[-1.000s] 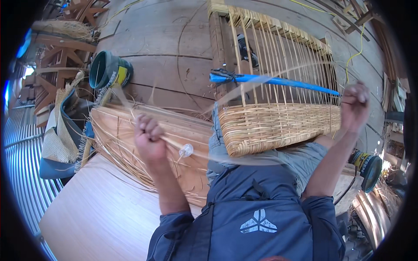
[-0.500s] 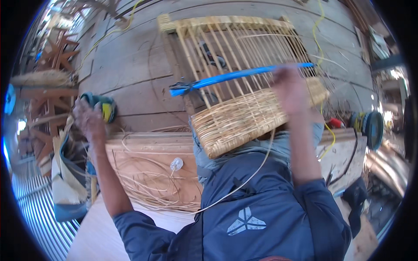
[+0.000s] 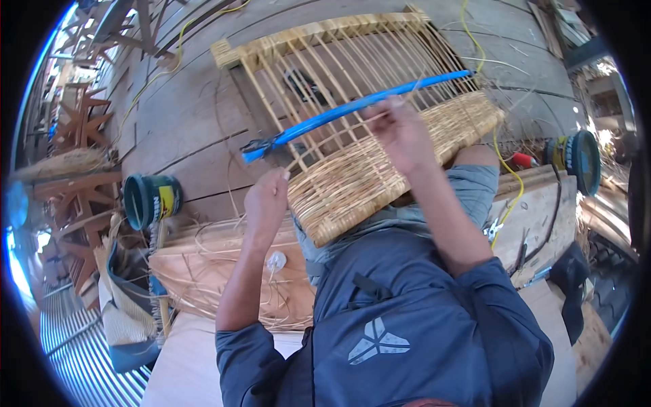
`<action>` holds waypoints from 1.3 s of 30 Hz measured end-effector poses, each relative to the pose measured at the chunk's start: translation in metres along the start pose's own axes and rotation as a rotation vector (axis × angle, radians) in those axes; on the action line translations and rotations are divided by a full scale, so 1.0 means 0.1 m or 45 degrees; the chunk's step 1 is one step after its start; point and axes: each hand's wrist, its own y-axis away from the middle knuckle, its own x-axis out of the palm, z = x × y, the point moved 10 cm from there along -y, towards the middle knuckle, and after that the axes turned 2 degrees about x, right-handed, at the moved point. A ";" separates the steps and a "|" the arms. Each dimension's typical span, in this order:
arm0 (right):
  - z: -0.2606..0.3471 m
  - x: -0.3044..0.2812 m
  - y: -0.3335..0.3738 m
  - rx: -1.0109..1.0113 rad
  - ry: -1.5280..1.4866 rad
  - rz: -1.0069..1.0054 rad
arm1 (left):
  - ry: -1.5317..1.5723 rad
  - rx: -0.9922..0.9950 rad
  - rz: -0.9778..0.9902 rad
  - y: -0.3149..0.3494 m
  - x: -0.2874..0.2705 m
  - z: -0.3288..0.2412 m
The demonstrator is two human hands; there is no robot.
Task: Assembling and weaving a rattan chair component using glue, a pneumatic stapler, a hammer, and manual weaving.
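Note:
Across my lap leans a wooden frame (image 3: 291,44) wrapped in pale cane, with lengthwise strands stretched over it. Its near end is a tightly woven cane band (image 3: 359,186). A blue tube (image 3: 332,117), its left end tied with dark material, lies crosswise through the strands. My right hand (image 3: 405,139) is over the inner edge of the weave, fingers pinched on a thin cane strand (image 3: 332,141). That strand slants down left toward my left hand (image 3: 266,197), which is closed at the panel's left edge, its thumb uppermost. My left fingertips are partly hidden.
A green bucket (image 3: 152,200) stands on the plank floor at left, another bucket (image 3: 573,163) at right. Loose cane coils lie by a wooden board (image 3: 196,271) beside my left arm. A yellow cord (image 3: 505,173) runs down the right side. Star-shaped wooden pieces (image 3: 85,122) stand far left.
My left hand has come from the left bucket to the panel's left edge and closed there. My right hand has moved left and down over the weave. The view has shifted slightly.

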 end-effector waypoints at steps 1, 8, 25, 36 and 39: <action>0.11 -0.26 -0.03 0.004 -0.066 -0.084 | -0.008 -0.001 0.000 0.01 -0.03 0.07; 0.31 -1.80 -0.18 0.114 0.000 -0.443 | 0.371 -0.204 -0.172 0.35 -0.86 0.61; 0.19 -2.27 -0.12 -0.119 0.146 -0.492 | -0.169 0.112 -0.005 0.65 -0.81 0.45; 0.53 -2.39 -0.25 -0.122 0.036 -0.358 | 0.126 -0.398 0.189 0.76 -0.77 1.31; 0.54 -2.42 -0.14 -0.169 0.120 -0.460 | 0.416 -0.543 0.353 0.86 -0.58 1.71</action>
